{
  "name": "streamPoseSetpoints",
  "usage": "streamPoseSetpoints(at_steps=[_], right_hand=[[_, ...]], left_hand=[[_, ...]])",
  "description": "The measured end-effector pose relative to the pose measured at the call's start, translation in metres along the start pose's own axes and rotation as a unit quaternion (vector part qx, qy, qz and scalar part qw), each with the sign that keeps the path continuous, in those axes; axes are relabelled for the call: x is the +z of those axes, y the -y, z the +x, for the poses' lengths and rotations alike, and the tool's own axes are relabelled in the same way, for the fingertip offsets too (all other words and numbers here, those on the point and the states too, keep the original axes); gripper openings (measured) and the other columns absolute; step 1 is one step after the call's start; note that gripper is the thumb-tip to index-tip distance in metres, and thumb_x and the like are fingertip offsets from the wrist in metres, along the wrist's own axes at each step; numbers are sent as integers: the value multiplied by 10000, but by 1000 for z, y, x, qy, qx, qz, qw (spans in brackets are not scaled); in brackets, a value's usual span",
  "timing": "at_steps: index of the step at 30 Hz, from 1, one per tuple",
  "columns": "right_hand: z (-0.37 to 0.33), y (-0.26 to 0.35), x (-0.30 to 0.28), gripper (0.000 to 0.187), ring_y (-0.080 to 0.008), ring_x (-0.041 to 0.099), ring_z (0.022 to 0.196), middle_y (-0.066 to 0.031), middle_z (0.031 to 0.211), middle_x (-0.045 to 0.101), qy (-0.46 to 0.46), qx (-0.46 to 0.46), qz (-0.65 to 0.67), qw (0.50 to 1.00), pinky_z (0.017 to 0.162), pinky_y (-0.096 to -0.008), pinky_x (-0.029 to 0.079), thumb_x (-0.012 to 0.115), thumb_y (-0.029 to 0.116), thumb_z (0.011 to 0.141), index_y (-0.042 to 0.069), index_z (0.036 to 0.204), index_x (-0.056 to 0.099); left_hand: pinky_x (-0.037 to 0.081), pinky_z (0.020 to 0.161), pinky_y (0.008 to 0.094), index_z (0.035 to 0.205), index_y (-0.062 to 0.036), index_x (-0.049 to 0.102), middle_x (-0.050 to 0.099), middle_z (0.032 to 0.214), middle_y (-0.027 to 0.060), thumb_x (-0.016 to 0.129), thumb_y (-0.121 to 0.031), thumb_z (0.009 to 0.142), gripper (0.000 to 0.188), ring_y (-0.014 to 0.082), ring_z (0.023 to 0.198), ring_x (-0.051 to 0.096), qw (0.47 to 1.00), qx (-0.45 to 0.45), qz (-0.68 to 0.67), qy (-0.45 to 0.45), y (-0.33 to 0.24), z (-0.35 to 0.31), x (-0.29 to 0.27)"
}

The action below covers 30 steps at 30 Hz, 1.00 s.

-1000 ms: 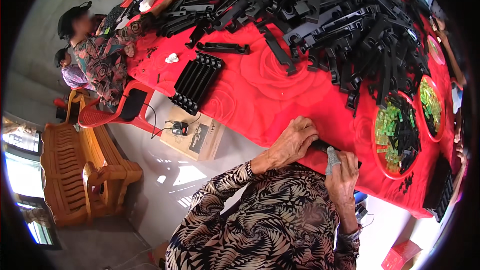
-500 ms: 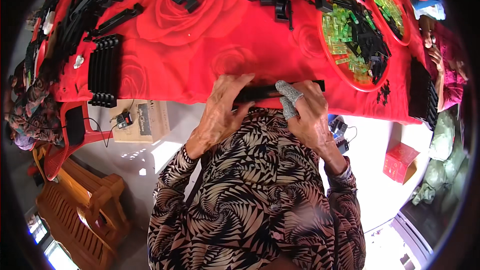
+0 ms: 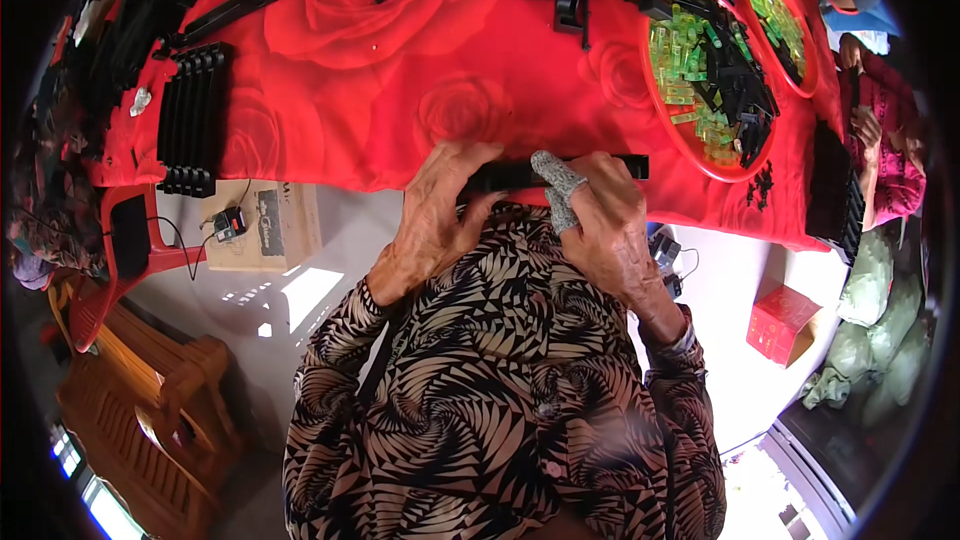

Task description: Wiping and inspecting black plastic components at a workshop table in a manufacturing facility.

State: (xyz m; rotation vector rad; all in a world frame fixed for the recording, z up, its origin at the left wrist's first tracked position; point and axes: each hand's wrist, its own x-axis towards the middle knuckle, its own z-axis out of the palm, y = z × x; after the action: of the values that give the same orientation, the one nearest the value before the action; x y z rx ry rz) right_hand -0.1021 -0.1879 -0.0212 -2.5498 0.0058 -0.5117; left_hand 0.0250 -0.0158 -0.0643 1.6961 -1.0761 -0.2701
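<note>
The red, rose-printed tablecloth looks like smooth, softly creased fabric with a low sheen. At the tabletop's near edge, the long black bar between the hands looks like smooth plastic, and the grey finger covers on the right hand are rough, knitted-looking cloth. Toward the tabletop's right end, the round red basin has a glossy plastic rim; its small green pieces are translucent, shiny plastic. By the near left corner, the ribbed black stack is plastic with faint highlights. The swirl-patterned black-and-beige shirt is thin-looking, matt cloth.
</note>
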Motion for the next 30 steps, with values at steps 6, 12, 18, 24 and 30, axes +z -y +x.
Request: streamPoseSetpoints(at_steps=[6, 12, 18, 24, 30], right_hand=[[0, 6, 5, 547, -284, 597, 835, -138, 922, 648, 11, -20, -45, 999, 713, -404, 488, 610, -71, 649, -80, 1195, 626], [0, 8, 0, 560, -278, 612, 817, -139, 930, 646, 5, -22, -64, 998, 712, -389, 523, 612, -63, 655, -73, 1215, 623], [-8, 3, -11, 531, -328, 654, 950, -167, 1065, 674, -15, 14, 47, 999, 802, -406, 549, 667, -92, 715, 9, 1235, 642], [-26, -23, -27, 595, -393, 617, 1082, -176, 1236, 644, -66, 80, -17, 995, 986, -517, 463, 766, 60, 787, 33, 1342, 553], [-23, -26, -33, 605, -385, 592, 1069, -175, 1194, 637, -9, 69, -64, 996, 972, -501, 439, 763, 80, 759, 6, 1325, 564]], left_hand=[[522, 776, 425, 1180, -11, 573, 639, 1022, 170, 754, 54, 749, 473, 364, 914, 632, 999, 27, -27, -16, 4, -2, 3], [530, 758, 406, 1167, -15, 574, 650, 1004, 167, 760, 69, 744, 470, 344, 900, 649, 998, 66, -10, -21, -5, 6, 0], [504, 816, 438, 1202, -6, 571, 624, 1041, 168, 702, 126, 723, 514, 376, 978, 606, 999, 32, -10, 3, 2, 6, -1], [488, 811, 426, 1180, -18, 604, 622, 1028, 149, 705, 119, 707, 503, 347, 966, 606, 998, 53, 22, -7, 8, 4, 1], [480, 795, 409, 1137, -48, 664, 616, 997, 118, 716, 108, 696, 471, 305, 920, 605, 995, 83, 54, -5, 8, 5, -1]])
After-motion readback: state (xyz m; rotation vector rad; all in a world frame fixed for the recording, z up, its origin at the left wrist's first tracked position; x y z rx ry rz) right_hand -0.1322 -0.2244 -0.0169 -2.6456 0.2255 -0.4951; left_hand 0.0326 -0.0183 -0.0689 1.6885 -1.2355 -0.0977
